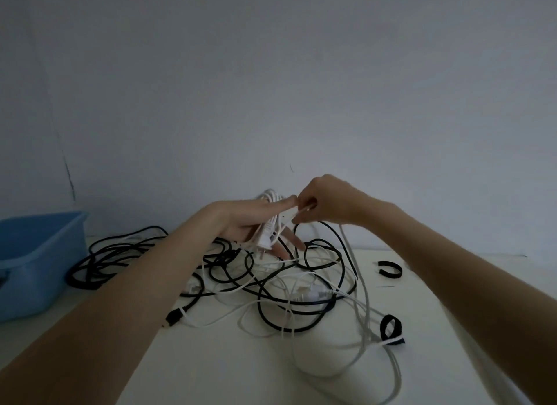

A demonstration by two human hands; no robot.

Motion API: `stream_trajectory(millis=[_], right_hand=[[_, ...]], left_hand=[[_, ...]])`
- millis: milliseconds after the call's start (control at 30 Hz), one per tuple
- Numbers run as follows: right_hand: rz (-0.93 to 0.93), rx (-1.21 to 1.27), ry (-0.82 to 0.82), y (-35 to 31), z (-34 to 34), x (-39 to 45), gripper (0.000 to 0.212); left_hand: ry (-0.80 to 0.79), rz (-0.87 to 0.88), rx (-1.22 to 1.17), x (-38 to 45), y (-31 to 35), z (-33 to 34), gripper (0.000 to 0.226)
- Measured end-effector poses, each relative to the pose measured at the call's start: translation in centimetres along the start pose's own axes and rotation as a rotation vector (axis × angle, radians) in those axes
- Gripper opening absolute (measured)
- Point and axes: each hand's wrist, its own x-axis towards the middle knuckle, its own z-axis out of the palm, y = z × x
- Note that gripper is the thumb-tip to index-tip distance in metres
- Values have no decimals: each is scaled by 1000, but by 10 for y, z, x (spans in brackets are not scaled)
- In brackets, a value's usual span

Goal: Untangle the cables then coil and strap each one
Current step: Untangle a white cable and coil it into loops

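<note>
Head view, looking forward and down: two bare forearms reach out over a pale tabletop toward a plain grey-white wall. Both hands are raised above the tabletop and meet near the middle of the picture. The left hand is spread, fingers long and mostly straight, with several loops of thin white cable wound around it; a white plug end of that coil hangs down across the palm. The right hand has its fingers curled and pinches a strand of the same white cable between thumb and fingertips, just beside the tip of the left forefinger.

Below the hands a loose tangle of black round cables and thin white cables lies spread across the tabletop, the strands crossing over and under one another. A black plug lies at the near left edge of the tangle, and some pale connectors sit within it. A thicker white cable drops from the right hand and sweeps toward the near right edge.

Two black hook-and-loop straps lie to the right: a far strap curled open, well apart from the tangle, and a near strap looped upright, touching the white cable. A light blue plastic tub stands at the left edge of the tabletop.
</note>
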Motion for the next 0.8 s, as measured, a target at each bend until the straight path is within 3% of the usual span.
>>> stream_trajectory(millis=[67, 167, 267, 400, 433, 500, 600, 633, 700, 800], right_hand=[[16, -71, 90, 6, -8, 0, 33], [-3, -129, 117, 9, -14, 1, 35], [-7, -255, 171, 17, -16, 1, 43], [62, -248, 247, 24, -2, 5, 31], [62, -179, 216, 26, 6, 7, 23], [55, 19, 134, 28, 24, 10, 17], [173, 172, 152, 26, 42, 5, 6], [242, 181, 173, 24, 45, 2, 18], [282, 178, 183, 22, 50, 0, 18], [241, 155, 35, 13, 55, -3, 21]], left_hand=[[-27, 21, 14, -4, -1, 2, 31], [-45, 10, -6, -5, -2, -2, 35], [-185, 4, 35, -6, -5, -9, 43], [-353, 122, -140, -4, 0, -10, 65], [-334, 179, -222, -6, 4, -8, 70], [-258, 367, -368, -12, 15, -2, 56], [-272, 573, -598, -22, 32, 2, 53], [-265, 594, -643, -21, 36, 2, 55], [-131, 605, -654, -17, 41, -2, 59], [91, 600, -716, -7, 43, -5, 58]])
